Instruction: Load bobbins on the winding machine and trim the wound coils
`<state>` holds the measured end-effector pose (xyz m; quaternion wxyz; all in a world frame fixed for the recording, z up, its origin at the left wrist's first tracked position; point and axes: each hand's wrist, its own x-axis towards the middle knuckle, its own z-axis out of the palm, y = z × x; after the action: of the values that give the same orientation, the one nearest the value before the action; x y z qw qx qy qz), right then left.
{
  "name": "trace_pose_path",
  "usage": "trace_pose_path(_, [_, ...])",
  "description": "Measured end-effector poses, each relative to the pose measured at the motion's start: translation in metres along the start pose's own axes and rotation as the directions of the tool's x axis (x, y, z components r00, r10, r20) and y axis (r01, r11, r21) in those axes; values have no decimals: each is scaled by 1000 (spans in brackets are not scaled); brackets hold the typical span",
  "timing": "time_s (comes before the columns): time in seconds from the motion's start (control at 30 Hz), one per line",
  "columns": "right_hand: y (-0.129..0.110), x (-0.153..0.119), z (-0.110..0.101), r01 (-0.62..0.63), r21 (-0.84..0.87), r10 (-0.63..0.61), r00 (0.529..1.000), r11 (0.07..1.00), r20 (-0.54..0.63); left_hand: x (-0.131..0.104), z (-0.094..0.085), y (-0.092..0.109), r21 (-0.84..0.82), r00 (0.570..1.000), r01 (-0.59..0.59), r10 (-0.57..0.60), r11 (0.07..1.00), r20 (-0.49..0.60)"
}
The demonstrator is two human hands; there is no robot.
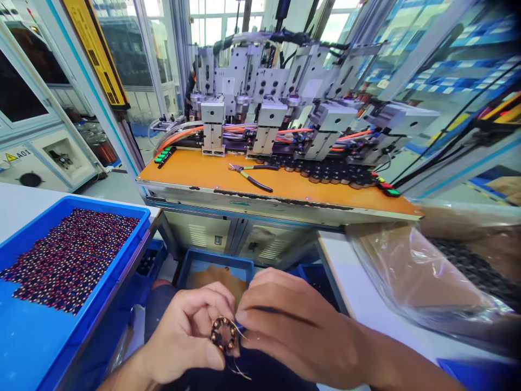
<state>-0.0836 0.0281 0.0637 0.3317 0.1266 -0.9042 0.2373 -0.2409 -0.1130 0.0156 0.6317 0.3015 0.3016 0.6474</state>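
Observation:
Near the bottom centre, a small black ring with copper windings [223,334] is held between the thumb and fingers of my left hand [189,331]. Thin loose wires stick out from its right side and hang below it. My right hand [288,320] is just to the right of the ring, its fingers bent together by the wires. Its fingertips are partly hidden, so whether they pinch a wire is hard to make out.
A blue tray [144,214] of small dark parts stands at left. Ahead, an orange bench [187,171] carries pliers [254,179], dark round parts [325,171] and a machine [264,125]. A plastic bag [407,271] lies at right, a blue bin [220,258] below the bench.

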Motion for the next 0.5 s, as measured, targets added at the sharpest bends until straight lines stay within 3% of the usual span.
trace_pose_path(0.37, [10, -1, 11, 41, 94, -39, 999, 995, -22, 3, -4, -1, -11, 999, 19, -18, 1000, 27])
trace_pose_path(0.5, [8, -5, 16, 0, 105, 11, 994, 995, -106, 6, -3, -1, 82, 998, -69, 70, 994, -8])
